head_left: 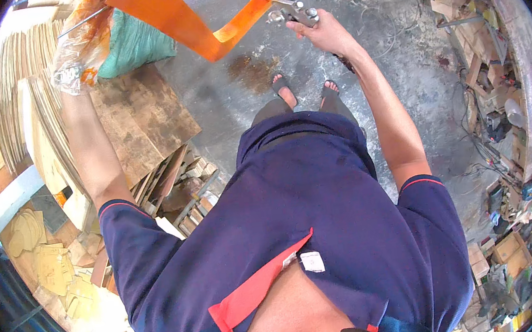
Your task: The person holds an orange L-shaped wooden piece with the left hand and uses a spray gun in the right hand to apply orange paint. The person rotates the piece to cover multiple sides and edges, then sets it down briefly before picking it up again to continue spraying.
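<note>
Right hand (pixel 327 33): closed around metal spray gun (pixel 298 15), right of bent orange panel (pixel 180 18). Left hand (pixel 79 53): plastic-covered, left of panel; grip cannot be determined.

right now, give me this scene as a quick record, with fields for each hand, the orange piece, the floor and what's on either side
right hand: closed on a metal spray gun
left hand: covered by clear plastic, grip can't be made out
orange piece: bent, ahead of the person, between the hands
floor: grey, with a brown patch
left side: green sack, stacked wooden sheets
right side: wood scraps and mixed clutter
</note>
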The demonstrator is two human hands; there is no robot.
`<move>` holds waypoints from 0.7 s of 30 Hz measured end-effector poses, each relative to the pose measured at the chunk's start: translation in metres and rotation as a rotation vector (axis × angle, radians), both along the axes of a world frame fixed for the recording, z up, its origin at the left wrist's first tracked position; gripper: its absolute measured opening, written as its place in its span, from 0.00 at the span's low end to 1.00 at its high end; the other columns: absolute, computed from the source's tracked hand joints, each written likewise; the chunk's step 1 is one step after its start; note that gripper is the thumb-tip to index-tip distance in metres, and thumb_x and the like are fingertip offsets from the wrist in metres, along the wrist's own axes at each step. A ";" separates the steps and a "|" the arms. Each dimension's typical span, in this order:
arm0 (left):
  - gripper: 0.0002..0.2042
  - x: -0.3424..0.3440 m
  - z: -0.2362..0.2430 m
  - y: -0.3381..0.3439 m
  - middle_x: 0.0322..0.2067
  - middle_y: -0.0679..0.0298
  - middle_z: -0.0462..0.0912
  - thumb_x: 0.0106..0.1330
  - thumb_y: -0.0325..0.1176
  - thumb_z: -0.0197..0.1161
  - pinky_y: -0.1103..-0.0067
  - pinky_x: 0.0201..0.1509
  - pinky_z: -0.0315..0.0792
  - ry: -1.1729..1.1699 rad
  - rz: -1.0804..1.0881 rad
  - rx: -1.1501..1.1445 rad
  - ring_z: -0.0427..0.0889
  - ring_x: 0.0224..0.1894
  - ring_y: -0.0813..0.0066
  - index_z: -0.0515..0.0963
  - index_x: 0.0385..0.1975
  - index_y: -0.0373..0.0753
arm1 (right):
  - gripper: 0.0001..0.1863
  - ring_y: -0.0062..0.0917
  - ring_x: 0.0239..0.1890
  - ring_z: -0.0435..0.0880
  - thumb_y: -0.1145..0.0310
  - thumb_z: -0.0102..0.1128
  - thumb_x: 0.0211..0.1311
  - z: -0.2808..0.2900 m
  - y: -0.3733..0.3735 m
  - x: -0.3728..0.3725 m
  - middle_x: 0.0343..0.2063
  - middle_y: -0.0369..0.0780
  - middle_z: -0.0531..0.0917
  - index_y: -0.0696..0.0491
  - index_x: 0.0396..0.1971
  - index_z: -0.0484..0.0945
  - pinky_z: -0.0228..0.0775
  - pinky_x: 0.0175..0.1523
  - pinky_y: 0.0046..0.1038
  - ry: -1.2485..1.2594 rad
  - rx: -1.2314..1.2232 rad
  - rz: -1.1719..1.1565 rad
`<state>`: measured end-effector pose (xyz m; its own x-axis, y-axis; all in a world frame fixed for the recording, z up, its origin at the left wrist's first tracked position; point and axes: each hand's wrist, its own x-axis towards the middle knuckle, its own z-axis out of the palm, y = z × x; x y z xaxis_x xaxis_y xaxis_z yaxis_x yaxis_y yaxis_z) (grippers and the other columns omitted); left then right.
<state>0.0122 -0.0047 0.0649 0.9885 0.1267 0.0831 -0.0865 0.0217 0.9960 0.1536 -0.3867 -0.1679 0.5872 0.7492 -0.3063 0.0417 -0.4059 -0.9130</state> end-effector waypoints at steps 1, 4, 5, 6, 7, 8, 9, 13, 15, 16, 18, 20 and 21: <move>0.16 0.002 0.004 0.002 0.51 0.56 0.79 0.73 0.36 0.60 0.77 0.47 0.77 0.006 0.006 0.012 0.80 0.47 0.71 0.73 0.55 0.34 | 0.22 0.19 0.20 0.77 0.49 0.68 0.64 0.003 0.002 -0.005 0.19 0.34 0.81 0.56 0.37 0.83 0.70 0.30 0.29 0.041 0.054 0.000; 0.17 -0.003 0.017 0.009 0.51 0.56 0.79 0.73 0.36 0.60 0.77 0.47 0.77 0.032 0.038 0.050 0.80 0.47 0.71 0.73 0.55 0.34 | 0.21 0.16 0.16 0.72 0.49 0.67 0.66 0.017 0.015 -0.010 0.21 0.32 0.79 0.54 0.36 0.81 0.64 0.23 0.26 0.122 0.095 0.053; 0.17 -0.006 0.021 0.012 0.51 0.56 0.79 0.73 0.36 0.60 0.77 0.47 0.77 0.034 0.047 0.059 0.80 0.47 0.71 0.73 0.55 0.34 | 0.20 0.15 0.15 0.70 0.50 0.67 0.66 0.022 0.019 -0.010 0.22 0.32 0.79 0.54 0.36 0.80 0.61 0.21 0.25 0.149 0.056 0.071; 0.17 -0.009 0.026 0.014 0.51 0.56 0.79 0.73 0.36 0.60 0.76 0.47 0.76 0.041 0.056 0.073 0.80 0.47 0.71 0.72 0.55 0.34 | 0.20 0.14 0.14 0.68 0.50 0.66 0.67 0.028 0.022 -0.011 0.22 0.32 0.78 0.54 0.35 0.80 0.59 0.19 0.23 0.208 0.174 0.081; 0.17 -0.008 0.028 0.017 0.51 0.56 0.79 0.73 0.36 0.60 0.76 0.47 0.76 0.040 0.062 0.079 0.80 0.47 0.71 0.72 0.55 0.34 | 0.19 0.13 0.13 0.67 0.50 0.66 0.67 0.035 0.023 -0.012 0.22 0.31 0.77 0.54 0.35 0.79 0.56 0.18 0.22 0.272 0.261 0.084; 0.17 -0.009 0.031 0.020 0.51 0.56 0.79 0.73 0.36 0.60 0.76 0.47 0.76 0.043 0.069 0.086 0.80 0.47 0.71 0.72 0.55 0.34 | 0.19 0.12 0.12 0.65 0.51 0.65 0.68 0.042 0.025 -0.012 0.22 0.31 0.76 0.53 0.35 0.78 0.53 0.16 0.21 0.340 0.350 0.088; 0.17 -0.012 0.035 0.023 0.51 0.56 0.79 0.73 0.36 0.60 0.76 0.48 0.76 0.048 0.074 0.097 0.80 0.48 0.71 0.72 0.55 0.34 | 0.18 0.12 0.12 0.63 0.51 0.65 0.68 0.048 0.029 -0.012 0.22 0.31 0.75 0.53 0.36 0.78 0.52 0.16 0.21 0.330 0.369 0.100; 0.17 -0.015 0.044 0.032 0.51 0.56 0.78 0.73 0.36 0.60 0.76 0.48 0.76 0.053 0.094 0.123 0.80 0.48 0.71 0.72 0.56 0.34 | 0.18 0.11 0.11 0.61 0.51 0.64 0.69 0.062 0.043 -0.013 0.22 0.31 0.74 0.53 0.38 0.78 0.49 0.15 0.20 0.319 0.384 0.149; 0.17 -0.018 0.047 0.035 0.52 0.56 0.78 0.73 0.36 0.60 0.76 0.48 0.76 0.054 0.108 0.137 0.79 0.48 0.71 0.72 0.56 0.34 | 0.19 0.12 0.11 0.61 0.51 0.64 0.69 0.059 0.048 -0.013 0.22 0.31 0.74 0.54 0.38 0.78 0.50 0.15 0.20 0.320 0.339 0.162; 0.17 -0.020 0.049 0.037 0.52 0.56 0.78 0.73 0.36 0.60 0.76 0.49 0.76 0.054 0.111 0.139 0.79 0.48 0.71 0.72 0.56 0.34 | 0.19 0.12 0.11 0.61 0.51 0.65 0.69 0.055 0.051 -0.013 0.22 0.31 0.73 0.54 0.39 0.78 0.51 0.15 0.20 0.321 0.309 0.164; 0.18 -0.024 0.051 0.039 0.52 0.56 0.78 0.73 0.36 0.60 0.76 0.49 0.76 0.060 0.116 0.142 0.79 0.49 0.71 0.72 0.56 0.34 | 0.19 0.12 0.12 0.61 0.51 0.65 0.68 0.047 0.055 -0.013 0.21 0.31 0.73 0.54 0.39 0.79 0.51 0.16 0.21 0.327 0.273 0.150; 0.18 -0.026 0.052 0.042 0.52 0.56 0.78 0.73 0.36 0.60 0.76 0.49 0.75 0.060 0.130 0.153 0.79 0.49 0.71 0.72 0.56 0.34 | 0.19 0.13 0.12 0.62 0.51 0.66 0.67 0.037 0.057 -0.014 0.21 0.31 0.73 0.54 0.38 0.79 0.52 0.16 0.21 0.342 0.239 0.113; 0.18 -0.027 0.052 0.043 0.52 0.56 0.78 0.73 0.36 0.60 0.76 0.49 0.75 0.061 0.139 0.156 0.79 0.49 0.71 0.71 0.56 0.34 | 0.19 0.13 0.12 0.63 0.51 0.66 0.67 0.033 0.058 -0.014 0.21 0.31 0.73 0.54 0.38 0.80 0.52 0.16 0.22 0.314 0.248 0.112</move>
<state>-0.0151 0.0379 0.1172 0.9662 0.2524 0.0526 -0.0169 -0.1415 0.9898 0.1394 -0.3288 -0.1351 0.4043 0.8770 -0.2598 -0.2226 -0.1812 -0.9579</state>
